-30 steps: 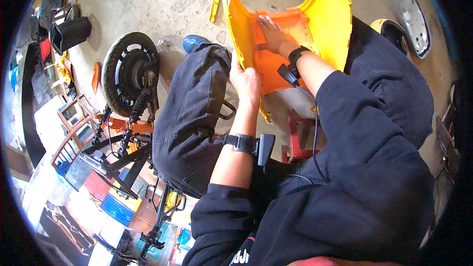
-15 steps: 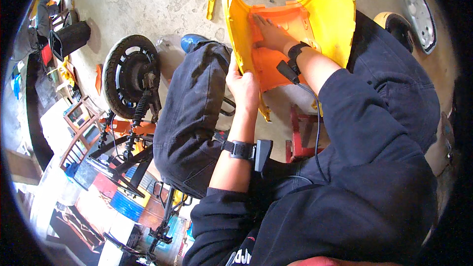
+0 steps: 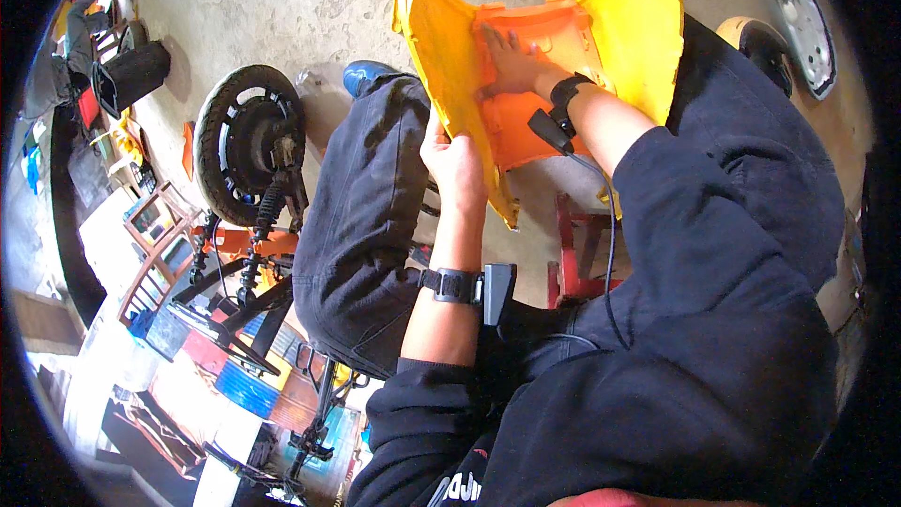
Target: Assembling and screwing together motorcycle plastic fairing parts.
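Observation:
A large curved yellow plastic body panel (image 3: 629, 9) stands on the concrete floor between my knees, with an orange inner panel (image 3: 535, 117) set inside it. My left hand (image 3: 455, 164) grips the yellow panel's left edge near its lower end. My right hand (image 3: 511, 61) lies flat, fingers spread, on the orange inner panel. Both wrists carry black bands. I sit low, with my dark-trousered left leg (image 3: 366, 216) bent in front of me.
A black wheel with a hub motor (image 3: 249, 141) and a shock absorber lies on the floor to the left. A red stool (image 3: 582, 253) is under me. Round parts (image 3: 798, 19) lie at the upper right. Crates and coloured boxes (image 3: 216, 357) crowd the lower left.
My right hand has slid a little along the orange inner panel. My left hand keeps its grip on the yellow edge, and the panel has barely moved.

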{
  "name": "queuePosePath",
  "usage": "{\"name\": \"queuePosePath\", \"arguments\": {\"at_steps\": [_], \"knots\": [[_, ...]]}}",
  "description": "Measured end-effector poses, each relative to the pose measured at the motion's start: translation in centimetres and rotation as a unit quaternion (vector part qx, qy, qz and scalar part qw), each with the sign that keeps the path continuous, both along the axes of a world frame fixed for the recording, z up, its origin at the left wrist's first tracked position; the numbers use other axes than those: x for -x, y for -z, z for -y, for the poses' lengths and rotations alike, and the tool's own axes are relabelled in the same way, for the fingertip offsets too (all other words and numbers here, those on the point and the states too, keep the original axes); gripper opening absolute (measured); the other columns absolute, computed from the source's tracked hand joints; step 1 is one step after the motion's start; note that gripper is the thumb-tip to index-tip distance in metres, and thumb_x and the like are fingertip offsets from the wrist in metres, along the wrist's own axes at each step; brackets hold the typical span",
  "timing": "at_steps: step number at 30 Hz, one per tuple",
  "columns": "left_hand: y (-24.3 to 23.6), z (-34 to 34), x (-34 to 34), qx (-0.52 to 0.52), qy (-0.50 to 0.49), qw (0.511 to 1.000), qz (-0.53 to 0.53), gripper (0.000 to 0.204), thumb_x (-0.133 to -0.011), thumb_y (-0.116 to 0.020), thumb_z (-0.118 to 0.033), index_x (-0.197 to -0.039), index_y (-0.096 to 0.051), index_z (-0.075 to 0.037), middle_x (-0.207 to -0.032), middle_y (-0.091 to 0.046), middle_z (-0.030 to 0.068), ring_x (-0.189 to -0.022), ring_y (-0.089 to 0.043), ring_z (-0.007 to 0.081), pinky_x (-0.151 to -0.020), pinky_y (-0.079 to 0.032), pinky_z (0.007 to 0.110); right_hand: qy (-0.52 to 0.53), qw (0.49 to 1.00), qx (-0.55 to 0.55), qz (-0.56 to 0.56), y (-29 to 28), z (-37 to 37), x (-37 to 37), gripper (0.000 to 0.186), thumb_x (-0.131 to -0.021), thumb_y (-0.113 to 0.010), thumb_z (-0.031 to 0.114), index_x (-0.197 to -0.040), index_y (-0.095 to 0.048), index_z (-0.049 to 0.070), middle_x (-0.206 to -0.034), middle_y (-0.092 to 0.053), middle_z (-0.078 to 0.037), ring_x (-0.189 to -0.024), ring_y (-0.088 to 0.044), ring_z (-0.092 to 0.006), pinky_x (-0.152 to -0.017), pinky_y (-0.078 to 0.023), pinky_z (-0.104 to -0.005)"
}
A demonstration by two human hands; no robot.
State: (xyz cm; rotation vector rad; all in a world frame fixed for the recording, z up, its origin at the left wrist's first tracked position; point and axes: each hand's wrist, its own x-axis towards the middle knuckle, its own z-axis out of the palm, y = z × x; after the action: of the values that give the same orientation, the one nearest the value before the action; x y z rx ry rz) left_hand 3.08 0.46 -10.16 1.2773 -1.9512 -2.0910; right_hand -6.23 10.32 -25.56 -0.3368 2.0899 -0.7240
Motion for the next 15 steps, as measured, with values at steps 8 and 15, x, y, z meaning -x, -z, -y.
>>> {"name": "queuePosePath", "arguments": {"at_steps": [8, 15], "knots": [[0.0, 0.1, 0.2, 0.019, 0.010, 1.000, -0.002, 0.044, -0.082, -0.043, 0.012, -0.121, -0.062, 0.001, -0.106, -0.066, 0.0042, -0.087, -0.061, 0.0103, -0.073, -0.048, 0.022, 0.006, 0.999, 0.042, -0.012, 2.8, -0.1, -3.9, 0.129, -0.064, -0.079, 0.060, -0.153, -0.005, 0.005, -0.160, -0.009, -0.019, -0.149, -0.004, -0.0306, -0.113, -0.009, -0.0642], [-1.0, -0.4, 0.6, 0.012, 0.025, 0.999, 0.024, 0.043, -0.082, -0.043, 0.012, -0.119, -0.063, 0.001, -0.106, -0.066, 0.0044, -0.087, -0.061, 0.0104, -0.071, -0.049, 0.023, -0.020, 0.998, 0.048, -0.026, 1.9, -0.3, -5.5, 0.123, -0.066, -0.081, 0.052, -0.153, -0.009, 0.004, -0.160, -0.010, -0.019, -0.149, -0.007, -0.0316, -0.114, -0.015, -0.0613]]}}
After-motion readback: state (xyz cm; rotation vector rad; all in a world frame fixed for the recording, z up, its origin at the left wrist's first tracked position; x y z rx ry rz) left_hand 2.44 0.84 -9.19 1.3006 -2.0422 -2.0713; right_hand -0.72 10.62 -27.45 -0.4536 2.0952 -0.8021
